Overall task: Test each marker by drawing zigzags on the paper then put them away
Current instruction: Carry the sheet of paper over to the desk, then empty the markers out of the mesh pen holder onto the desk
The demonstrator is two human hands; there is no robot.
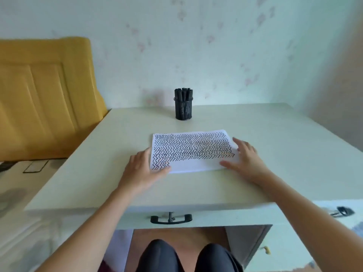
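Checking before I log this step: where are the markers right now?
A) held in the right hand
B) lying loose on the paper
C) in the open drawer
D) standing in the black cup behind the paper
D: the markers stand bunched in the black cup beyond the paper; neither hand holds any.

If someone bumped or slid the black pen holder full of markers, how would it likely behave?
The pen holder is tall and narrow, with the markers sticking up past its rim, so it looks top-heavy and could tip from a high push. A low push would probably slide it on the smooth desk. If it toppled, the round markers would likely roll.
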